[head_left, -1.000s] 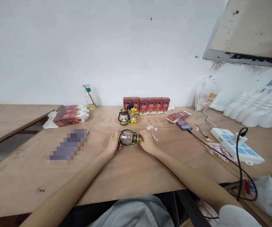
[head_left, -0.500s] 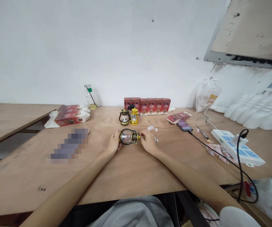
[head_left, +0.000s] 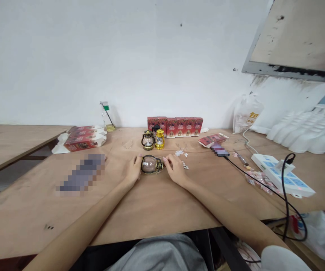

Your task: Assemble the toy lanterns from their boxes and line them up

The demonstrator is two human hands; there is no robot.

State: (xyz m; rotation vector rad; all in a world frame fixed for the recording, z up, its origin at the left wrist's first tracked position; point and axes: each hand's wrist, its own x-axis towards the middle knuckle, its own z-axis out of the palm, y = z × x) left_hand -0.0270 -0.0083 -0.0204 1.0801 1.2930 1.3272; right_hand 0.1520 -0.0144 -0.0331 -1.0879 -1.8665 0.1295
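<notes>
A small bronze-and-black lantern (head_left: 149, 164) with a clear globe lies on its side just above the table, its base to the left and its top to the right. My left hand (head_left: 134, 168) is closed around the base end, and the base is mostly hidden by the fingers. At the top end, my right hand (head_left: 175, 168) pinches with thumb and fingertips, which cover the lantern's tip. Behind them stand a bronze lantern (head_left: 148, 140) and a gold lantern (head_left: 159, 139), with a black one (head_left: 155, 129) partly hidden.
Red boxes (head_left: 180, 127) line the wall, more red boxes (head_left: 85, 137) lie left. Small white pieces (head_left: 180, 153) are scattered beside my right hand. A phone (head_left: 220, 149) on a black cable, a screwdriver-like tool (head_left: 241, 158) and a power strip (head_left: 283, 175) are on the right.
My right fingertips have shifted slightly left along the lantern's top, and its pointed brass tip no longer shows. My left hand keeps its grip on the base.
</notes>
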